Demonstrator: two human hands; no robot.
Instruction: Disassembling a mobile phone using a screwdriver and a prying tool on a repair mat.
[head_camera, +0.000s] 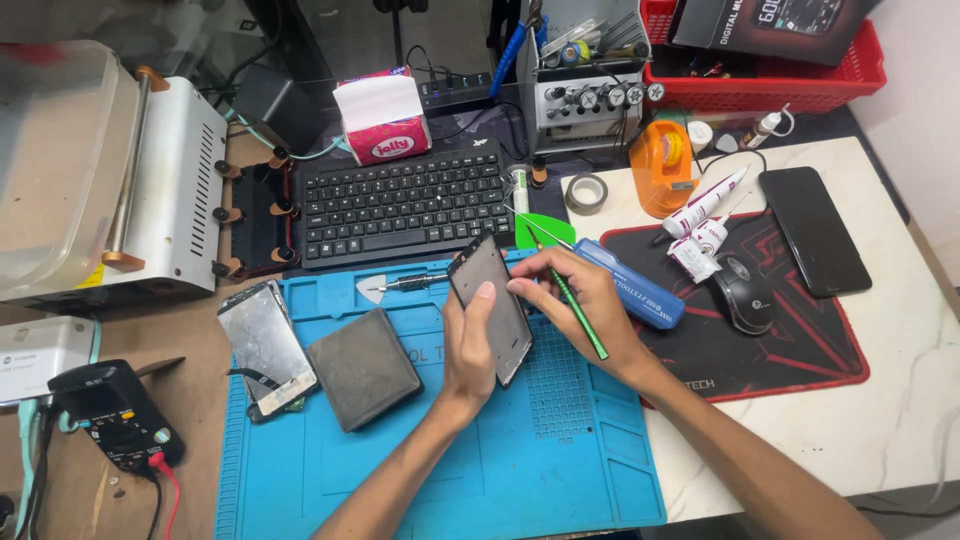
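from my seat, i see my left hand (468, 345) clamped around a dark phone frame (490, 305), thumb up along its near edge and fingers wrapped behind, holding it tilted above the blue work mat (560, 450). my right hand (585, 305) has its fingers pinched together on a thin green-handled tool (575, 305), whose metal tip points up past the top of the frame toward the keyboard (405, 205). the worry i have is the grip: the frame is held by its edges only, in the air, so a hard push from the tool could twist it out of my hand or flex it. a slip of the tip could also jab my left thumb, which sits just beside it. a loose screen panel (265, 345) and a grey pad (362, 368) lie on the mat to the left, well apart, but a dropped frame could land on either.
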